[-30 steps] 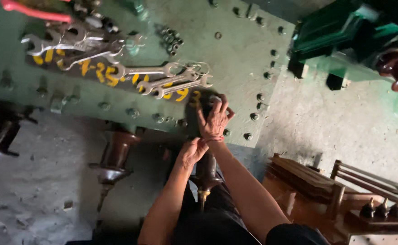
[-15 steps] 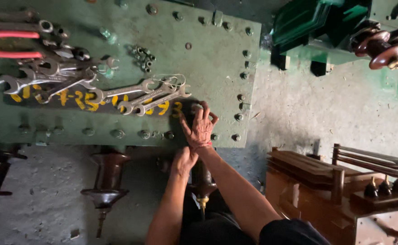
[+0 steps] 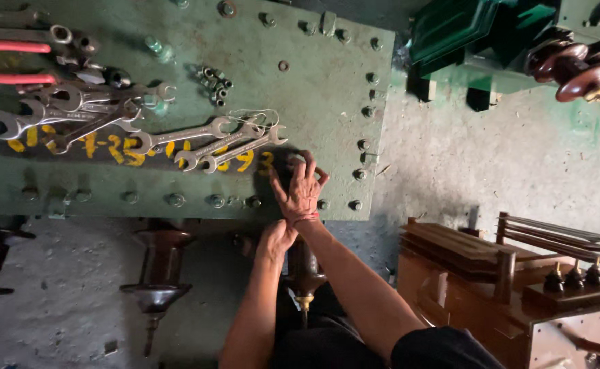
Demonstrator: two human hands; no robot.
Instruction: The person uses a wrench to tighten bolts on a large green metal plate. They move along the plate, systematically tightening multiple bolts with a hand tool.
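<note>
**Two hands at the edge of a green transformer cover**

The right hand (image 3: 301,186) lies on the green steel cover plate (image 3: 327,102), fingers spread and bent a little, the fingertips around a dark round fitting (image 3: 293,164) that the hand mostly hides. I cannot tell whether the fingers grip it or only rest on it. The left hand (image 3: 277,239) is just below the plate's edge, beside the right wrist; its fingers go under the edge and are hidden, so their state cannot be told.

Below the hands a brown porcelain bushing (image 3: 304,270) hangs from the side of the tank, and a second brown bushing (image 3: 157,273) stands further to the left.

Just beside the right hand, three open-end spanners (image 3: 214,143) lie on the plate over yellow painted marks. More spanners (image 3: 67,113) are piled near the left end, together with red-handled pliers (image 3: 12,61) and a small heap of nuts (image 3: 214,83). Bolt heads (image 3: 361,174) run along the plate's rim. To the right, on the concrete floor (image 3: 491,157), stands a brown unit with small insulators (image 3: 573,277).
</note>
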